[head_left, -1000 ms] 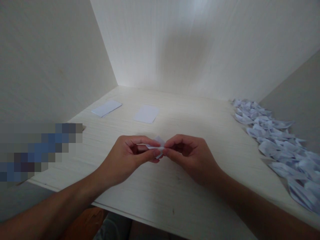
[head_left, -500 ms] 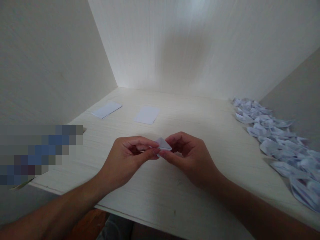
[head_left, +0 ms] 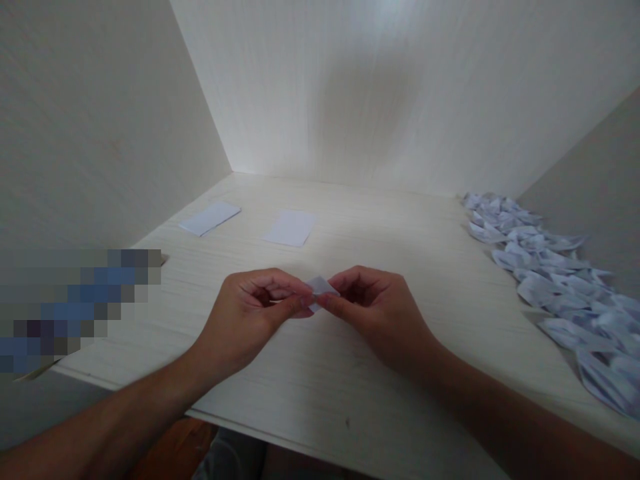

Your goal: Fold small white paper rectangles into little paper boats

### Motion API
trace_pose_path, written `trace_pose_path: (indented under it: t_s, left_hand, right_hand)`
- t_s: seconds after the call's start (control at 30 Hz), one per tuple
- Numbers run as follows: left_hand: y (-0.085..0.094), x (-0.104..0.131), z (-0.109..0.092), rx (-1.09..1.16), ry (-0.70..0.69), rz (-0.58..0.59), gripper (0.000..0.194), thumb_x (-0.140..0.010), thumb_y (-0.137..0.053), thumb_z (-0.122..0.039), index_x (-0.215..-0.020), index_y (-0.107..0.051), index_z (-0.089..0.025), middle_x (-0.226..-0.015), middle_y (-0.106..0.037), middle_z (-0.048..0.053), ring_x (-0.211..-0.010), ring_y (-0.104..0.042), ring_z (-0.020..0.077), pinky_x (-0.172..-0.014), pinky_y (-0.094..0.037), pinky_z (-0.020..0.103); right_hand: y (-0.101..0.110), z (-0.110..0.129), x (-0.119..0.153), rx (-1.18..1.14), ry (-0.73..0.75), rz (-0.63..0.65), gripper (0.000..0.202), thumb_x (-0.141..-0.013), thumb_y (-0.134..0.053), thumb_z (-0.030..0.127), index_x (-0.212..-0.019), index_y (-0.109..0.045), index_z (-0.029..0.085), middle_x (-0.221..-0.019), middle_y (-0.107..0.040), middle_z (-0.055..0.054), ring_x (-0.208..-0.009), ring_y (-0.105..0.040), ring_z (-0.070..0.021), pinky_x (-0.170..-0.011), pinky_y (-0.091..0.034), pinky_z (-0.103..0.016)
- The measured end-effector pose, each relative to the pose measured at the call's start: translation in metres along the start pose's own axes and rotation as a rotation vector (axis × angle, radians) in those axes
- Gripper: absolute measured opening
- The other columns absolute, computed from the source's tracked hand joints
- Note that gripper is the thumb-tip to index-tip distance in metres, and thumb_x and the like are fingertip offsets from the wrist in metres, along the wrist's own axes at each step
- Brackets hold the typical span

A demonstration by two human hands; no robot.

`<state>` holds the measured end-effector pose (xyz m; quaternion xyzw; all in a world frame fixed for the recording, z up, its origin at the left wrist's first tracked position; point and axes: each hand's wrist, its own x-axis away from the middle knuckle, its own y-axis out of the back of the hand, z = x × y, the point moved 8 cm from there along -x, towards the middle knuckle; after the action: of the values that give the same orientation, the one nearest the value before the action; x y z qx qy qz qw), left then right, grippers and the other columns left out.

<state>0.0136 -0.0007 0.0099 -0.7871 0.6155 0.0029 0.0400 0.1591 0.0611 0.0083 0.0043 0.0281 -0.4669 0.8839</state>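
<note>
A small folded piece of white paper (head_left: 323, 286) is pinched between my two hands above the middle of the table. My left hand (head_left: 263, 303) grips its left side between thumb and fingers. From the right, my right hand (head_left: 370, 300) holds it, with the thumb pressed on the near face close to the left thumb. The paper shows a pointed, diamond-like outline. Its lower and side parts are partly hidden behind the fingers.
On the pale table (head_left: 400, 233), a white paper stack (head_left: 210, 219) lies at the back left, beside a white paper sheet (head_left: 291, 227). Many folded paper boats (head_left: 555, 280) line the right side. A pixelated patch covers the left edge. Walls rise behind and at both sides.
My right thumb has shifted slightly left and up over the paper, covering more of its near face. Both hands still hold the paper. The view has moved slightly.
</note>
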Motion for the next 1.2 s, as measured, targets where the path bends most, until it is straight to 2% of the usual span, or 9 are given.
trace_pose_path:
  t_s: [0.13, 0.33, 0.6, 0.73, 0.87, 1.0, 1.2]
  left_hand:
    - [-0.002, 0.000, 0.004, 0.121, 0.034, 0.028, 0.006, -0.074, -0.082, -0.015, -0.075, -0.077, -0.018, -0.070, -0.077, -0.001, -0.065, -0.074, 0.0120, -0.070, -0.066, 0.024]
    - [-0.002, 0.000, 0.007, 0.135, 0.063, 0.034, 0.010, -0.073, -0.084, -0.016, -0.074, -0.074, -0.016, -0.067, -0.074, -0.001, -0.063, -0.072, 0.0114, -0.068, -0.066, 0.025]
    - [-0.002, 0.000, 0.008, 0.156, 0.094, 0.043, 0.008, -0.075, -0.083, -0.020, -0.079, -0.076, -0.019, -0.072, -0.077, 0.000, -0.066, -0.075, 0.0136, -0.070, -0.065, 0.025]
    - [0.000, 0.000, 0.007, 0.133, 0.090, 0.034, 0.006, -0.077, -0.082, -0.021, -0.081, -0.077, -0.020, -0.073, -0.078, 0.000, -0.066, -0.075, 0.0137, -0.068, -0.065, 0.024]
    - [-0.002, 0.003, 0.000, 0.021, 0.016, 0.022, 0.007, -0.078, -0.081, -0.022, -0.083, -0.079, -0.020, -0.078, -0.079, 0.001, -0.071, -0.076, 0.0157, -0.069, -0.067, 0.027]
    - [-0.007, 0.007, -0.008, -0.095, -0.065, 0.016, 0.009, -0.075, -0.083, -0.022, -0.084, -0.080, -0.019, -0.082, -0.079, 0.002, -0.070, -0.075, 0.0159, -0.069, -0.067, 0.028]
    - [-0.008, 0.005, -0.009, -0.154, -0.080, 0.033, 0.014, -0.076, -0.082, -0.021, -0.090, -0.080, -0.021, -0.080, -0.079, 0.002, -0.069, -0.074, 0.0164, -0.066, -0.064, 0.026]
  right_hand:
    - [0.005, -0.001, -0.001, 0.016, -0.013, -0.038, 0.031, -0.065, -0.088, 0.031, -0.088, -0.072, 0.018, -0.068, -0.071, 0.002, -0.056, -0.057, -0.0104, -0.054, -0.042, -0.025]
    - [0.005, 0.002, -0.002, 0.072, -0.021, -0.025, 0.038, -0.063, -0.090, 0.029, -0.088, -0.065, 0.017, -0.064, -0.067, 0.004, -0.056, -0.055, -0.0100, -0.055, -0.041, -0.025]
    - [0.008, 0.010, -0.001, 0.114, 0.062, -0.002, 0.019, -0.075, -0.078, 0.020, -0.085, -0.061, 0.018, -0.068, -0.069, 0.001, -0.063, -0.064, -0.0145, -0.062, -0.047, -0.029]
    - [0.006, 0.016, -0.001, 0.168, 0.157, 0.026, 0.012, -0.081, -0.071, 0.016, -0.075, -0.060, 0.019, -0.067, -0.067, 0.000, -0.064, -0.064, -0.0143, -0.062, -0.048, -0.029]
    - [0.003, 0.019, 0.003, 0.287, 0.245, 0.042, 0.004, -0.087, -0.065, 0.018, -0.084, -0.068, 0.017, -0.073, -0.069, -0.002, -0.067, -0.063, -0.0146, -0.062, -0.048, -0.029]
    - [0.001, 0.020, 0.006, 0.324, 0.263, 0.048, 0.005, -0.085, -0.068, 0.020, -0.086, -0.073, 0.018, -0.076, -0.072, -0.003, -0.068, -0.063, -0.0148, -0.061, -0.049, -0.028]
    - [0.000, 0.026, 0.007, 0.369, 0.313, 0.038, 0.006, -0.083, -0.072, 0.019, -0.087, -0.076, 0.019, -0.079, -0.075, -0.003, -0.070, -0.066, -0.0152, -0.068, -0.053, -0.030]
